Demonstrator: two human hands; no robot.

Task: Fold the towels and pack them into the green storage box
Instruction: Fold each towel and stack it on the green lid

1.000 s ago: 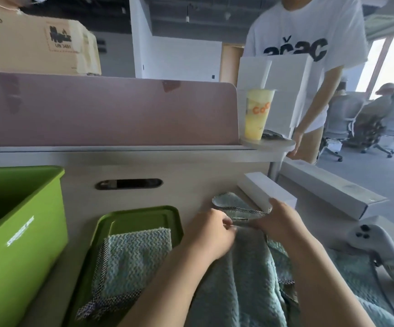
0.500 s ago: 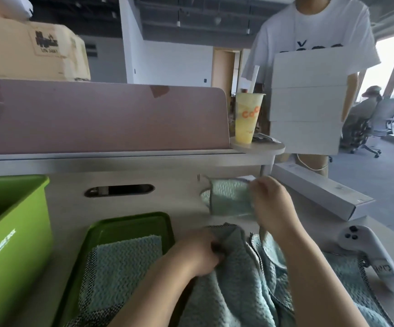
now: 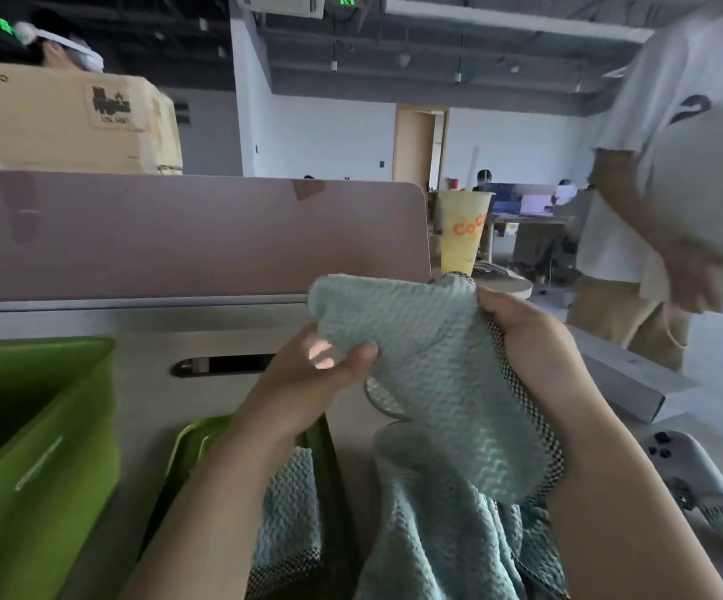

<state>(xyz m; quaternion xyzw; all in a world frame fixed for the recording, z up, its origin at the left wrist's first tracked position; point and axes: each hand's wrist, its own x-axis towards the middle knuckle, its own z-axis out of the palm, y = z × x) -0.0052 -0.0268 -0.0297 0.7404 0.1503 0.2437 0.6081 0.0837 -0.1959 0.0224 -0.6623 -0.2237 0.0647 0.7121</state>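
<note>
- Box (image 3: 39, 448) at our left, tray (image 3: 191, 443) just right of it, a towel (image 3: 290, 504) in it.
- Held towel (image 3: 429, 374) above our desk (image 3: 152, 409), right of the tray.
- Controller (image 3: 693, 478) far right; cup (image 3: 463, 240) behind.

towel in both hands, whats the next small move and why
Probably draw the hands apart to stretch the towel flat before folding. The left hand and right hand each grip an edge of it, held above the desk, but the cloth between them hangs bunched. The green box on the left stands open.
</note>
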